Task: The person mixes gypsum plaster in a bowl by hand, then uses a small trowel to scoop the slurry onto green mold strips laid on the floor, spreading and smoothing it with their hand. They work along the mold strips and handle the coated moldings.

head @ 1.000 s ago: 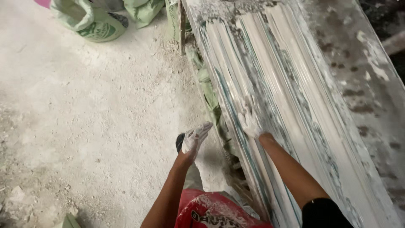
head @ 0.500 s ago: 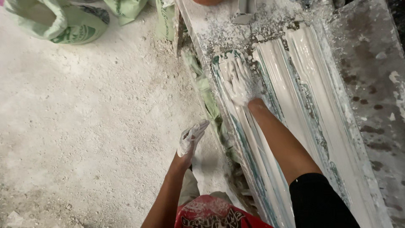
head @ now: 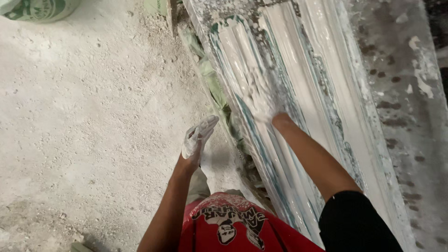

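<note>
Plaster moulding (head: 298,93), a long ribbed white form streaked with teal, is running diagonally from the top centre of the frame down toward the lower right, filling most of the right half. Wet white plaster is coating its grooves and ridges. The right hand (head: 261,100) is lying flat on the moulding just above the frame's centre, fingers spread open and pressed into the wet coat, gripping nothing; it is so caked in plaster that its outline is blurring into the surface. Its bare forearm is stretching down to a black sleeve (head: 357,224) at the lower right.

The left hand (head: 198,135) is hanging free in the air a little left of centre, just beside the moulding's left edge but apart from it. It is loose and open, fingers lightly curled together, whitened with plaster and holding nothing.

A red printed shirt (head: 228,226) is showing at the bottom centre. A dusty, crumb-strewn concrete floor (head: 84,121) is filling the left half. A green sack (head: 39,8) is peeking in at the upper left corner. A grey, spattered surface (head: 410,121) is flanking the moulding along the right edge.
</note>
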